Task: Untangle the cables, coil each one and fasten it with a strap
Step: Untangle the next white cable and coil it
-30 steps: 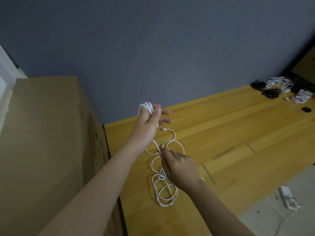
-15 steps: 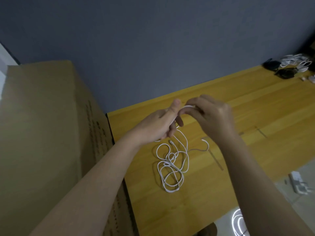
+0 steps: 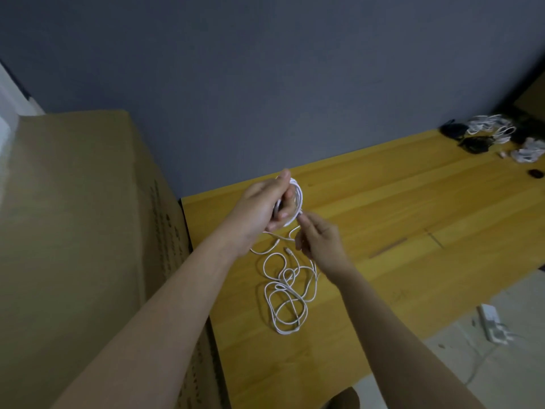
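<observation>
White cable coil (image 3: 295, 202) was held above the bench (image 3: 398, 202) in the left hand (image 3: 265, 208), the thumb pressed along its top and the fingers curled round the bundled loops, so the left grip was closed round the coil. Just beside its lower edge, the right hand (image 3: 320, 240) was raised, with thumb and fingertips pinched on a strand of the same cable where it left the coil; the right grip was narrow and held that strand. Below both hands, the loose cable (image 3: 287, 299) was spread on the yellow wood in several overlapping loops, not yet gathered, with 2 small plug ends lying near the upper part of the tangle. Whether these loops belonged to 1 cable or more could not be told.

A large cardboard box (image 3: 88, 231) was set against the left end of the bench, its side touching the bench edge. At the far right corner, well apart from the hands, a pile of cables (image 3: 492, 131) in white and black was seen, along with a small dark item (image 3: 535, 173) lying alone. On the floor, near the right edge, a white charger (image 3: 491, 321) was lying. A grey wall (image 3: 265, 69) stood behind the bench.
</observation>
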A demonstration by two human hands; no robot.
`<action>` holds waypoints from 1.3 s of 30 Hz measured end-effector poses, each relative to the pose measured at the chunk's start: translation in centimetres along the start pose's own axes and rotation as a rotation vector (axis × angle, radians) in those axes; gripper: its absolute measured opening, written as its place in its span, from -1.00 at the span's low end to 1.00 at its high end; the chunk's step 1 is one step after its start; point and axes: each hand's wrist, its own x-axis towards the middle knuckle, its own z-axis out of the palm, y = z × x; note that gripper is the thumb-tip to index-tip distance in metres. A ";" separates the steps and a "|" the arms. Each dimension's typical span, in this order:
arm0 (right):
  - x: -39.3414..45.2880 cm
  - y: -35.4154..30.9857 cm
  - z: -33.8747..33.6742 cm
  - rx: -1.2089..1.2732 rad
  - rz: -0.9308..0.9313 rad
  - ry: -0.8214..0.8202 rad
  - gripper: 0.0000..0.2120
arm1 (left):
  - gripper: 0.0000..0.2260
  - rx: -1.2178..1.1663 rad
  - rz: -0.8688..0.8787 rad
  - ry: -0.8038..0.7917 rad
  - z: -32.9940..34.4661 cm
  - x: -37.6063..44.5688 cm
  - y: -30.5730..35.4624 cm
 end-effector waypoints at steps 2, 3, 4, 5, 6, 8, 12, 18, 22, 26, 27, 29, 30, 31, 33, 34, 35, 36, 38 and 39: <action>-1.1 0.1 1.4 -0.272 -0.054 -0.043 -0.79 | -0.66 0.019 0.038 0.031 0.2 -0.1 0.1; -1.7 0.0 2.0 -0.434 -0.060 -0.091 -0.81 | -0.68 0.040 0.038 0.058 0.3 -0.1 0.0; -2.2 -0.2 2.5 -0.603 -0.060 -0.131 -0.78 | -0.71 0.069 0.036 0.088 0.4 0.0 -0.1; -2.6 -0.3 2.8 -0.751 -0.069 -0.162 -0.74 | -0.75 0.099 0.035 0.108 0.5 0.1 -0.3; -3.1 -0.5 3.2 -0.862 -0.093 -0.178 -0.71 | -0.79 0.118 0.035 0.107 0.6 0.2 -0.6; -4.0 -1.2 3.3 -0.957 -0.171 -0.165 -0.73 | -0.82 0.170 0.060 0.078 0.6 0.6 -1.2; -5.5 -2.5 1.7 -0.868 -0.247 -0.073 -0.83 | -0.84 0.339 0.108 0.065 0.2 1.1 -1.8; -8.2 -3.4 -0.9 -0.614 -0.312 0.013 -0.85 | -0.75 0.906 0.051 0.078 -1.9 1.3 -2.7; -7.9 -5.0 -3.6 -0.753 -0.546 0.219 -0.79 | -0.54 0.962 -0.022 -0.031 -0.9 0.8 -2.1; -5.6 -7.1 -6.6 -1.104 -0.764 0.429 -0.74 | -0.38 0.799 -0.025 -0.160 0.6 0.0 -1.3; -4.8 -7.5 -6.9 -1.119 -0.758 0.462 -0.73 | -0.41 0.747 -0.035 -0.188 0.9 -0.2 -1.1; -3.4 -8.0 -6.9 -1.050 -0.674 0.523 -0.73 | -0.55 0.623 -0.046 -0.260 1.2 -0.3 -0.9; -2.6 -8.0 -6.6 -0.968 -0.604 0.538 -0.75 | -0.63 0.556 -0.047 -0.297 1.2 -0.3 -0.8; -1.9 -7.7 -6.2 -0.852 -0.522 0.521 -0.79 | -0.67 0.483 -0.053 -0.320 1.2 -0.3 -0.7; -0.8 -6.6 -5.0 -0.549 -0.352 0.419 -0.89 | -0.68 0.331 -0.070 -0.325 1.0 -0.3 -0.5; -0.6 -6.1 -4.2 -0.383 -0.267 0.361 -0.89 | -0.68 0.266 -0.071 -0.309 0.9 -0.3 -0.4; -0.5 -5.3 -3.3 -0.234 -0.196 0.315 -0.85 | -0.67 0.205 -0.066 -0.285 0.9 -0.4 -0.3; -0.6 -4.4 -2.4 -0.136 -0.153 0.280 -0.80 | -0.67 0.143 -0.055 -0.255 0.8 -0.4 -0.2; -1.1 -2.9 -0.9 -0.039 -0.110 0.202 -0.72 | -0.68 0.054 -0.018 -0.192 0.8 -0.3 -0.2; -1.4 -2.4 -0.3 -0.014 -0.088 0.164 -0.70 | -0.67 0.035 -0.004 -0.164 0.8 -0.2 -0.2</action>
